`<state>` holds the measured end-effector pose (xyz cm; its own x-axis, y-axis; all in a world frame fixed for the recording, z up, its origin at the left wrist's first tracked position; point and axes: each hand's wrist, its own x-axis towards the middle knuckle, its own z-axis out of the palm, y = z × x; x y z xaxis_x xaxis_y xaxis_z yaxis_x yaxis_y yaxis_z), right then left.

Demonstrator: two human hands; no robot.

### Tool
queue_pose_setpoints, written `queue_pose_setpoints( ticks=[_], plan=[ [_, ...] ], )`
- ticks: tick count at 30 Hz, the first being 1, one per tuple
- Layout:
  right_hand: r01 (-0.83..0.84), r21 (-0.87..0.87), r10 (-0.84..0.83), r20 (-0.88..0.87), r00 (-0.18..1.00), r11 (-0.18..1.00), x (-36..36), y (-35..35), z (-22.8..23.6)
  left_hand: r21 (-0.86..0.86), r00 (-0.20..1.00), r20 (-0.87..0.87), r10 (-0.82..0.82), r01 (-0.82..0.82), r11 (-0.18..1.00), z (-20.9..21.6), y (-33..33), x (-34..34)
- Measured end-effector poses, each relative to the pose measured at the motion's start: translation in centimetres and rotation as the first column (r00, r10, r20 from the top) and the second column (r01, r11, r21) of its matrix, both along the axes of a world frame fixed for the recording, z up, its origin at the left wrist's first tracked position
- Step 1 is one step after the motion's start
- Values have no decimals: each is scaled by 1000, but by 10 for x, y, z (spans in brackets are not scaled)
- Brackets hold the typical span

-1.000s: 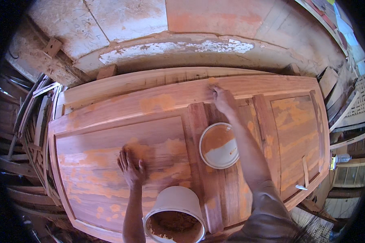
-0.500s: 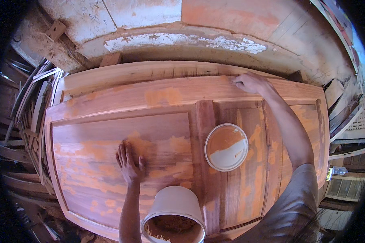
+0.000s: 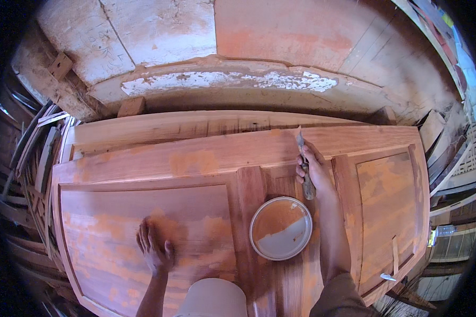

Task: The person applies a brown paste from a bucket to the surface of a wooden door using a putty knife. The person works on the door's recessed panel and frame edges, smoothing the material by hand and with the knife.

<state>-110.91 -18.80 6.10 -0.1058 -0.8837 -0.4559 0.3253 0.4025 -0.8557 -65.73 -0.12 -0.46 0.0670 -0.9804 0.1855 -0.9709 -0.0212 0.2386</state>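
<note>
A large panelled wooden door (image 3: 248, 182) lies before me, patched with orange filler. My left hand (image 3: 154, 248) rests on its left panel, fingers stretched out, holding nothing. In my right hand (image 3: 317, 171) is a putty knife (image 3: 308, 186), gripped by its dark handle with the narrow blade pointing toward the door's far edge. Just below that hand, a round white lid (image 3: 288, 247) smeared with orange filler lies over the door's middle. A white bucket (image 3: 215, 298) shows at the lower edge between my arms; its mouth is out of view.
Behind the door stands a stained wall (image 3: 280, 31) with a ledge of peeling white paint. Scrap timber (image 3: 31, 185) is heaped on the left, more boards on the right. A plastic bottle (image 3: 445, 231) and a thin wooden strip (image 3: 395, 255) are at the right.
My right hand has come back from the far edge toward the lid, and the putty knife now shows. My left hand stays on the panel. The view has shifted, hiding the bucket's mouth.
</note>
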Motion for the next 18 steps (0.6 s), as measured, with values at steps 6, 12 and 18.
queue_pose_setpoints(
  ticks=[6,12,18],
  plan=[
    [23,8,-24,72,997,1000,-14,-2,-1,51,996,89,2,-6,999,-10,3,4],
    [-58,-31,61,104,993,998,-17,-8,-6,52,999,52,2,-5,999,-6,0,-5],
    [-75,-79,85,133,987,994,-11,-21,-16,42,999,54,-4,1,999,-8,4,1]
  ],
)
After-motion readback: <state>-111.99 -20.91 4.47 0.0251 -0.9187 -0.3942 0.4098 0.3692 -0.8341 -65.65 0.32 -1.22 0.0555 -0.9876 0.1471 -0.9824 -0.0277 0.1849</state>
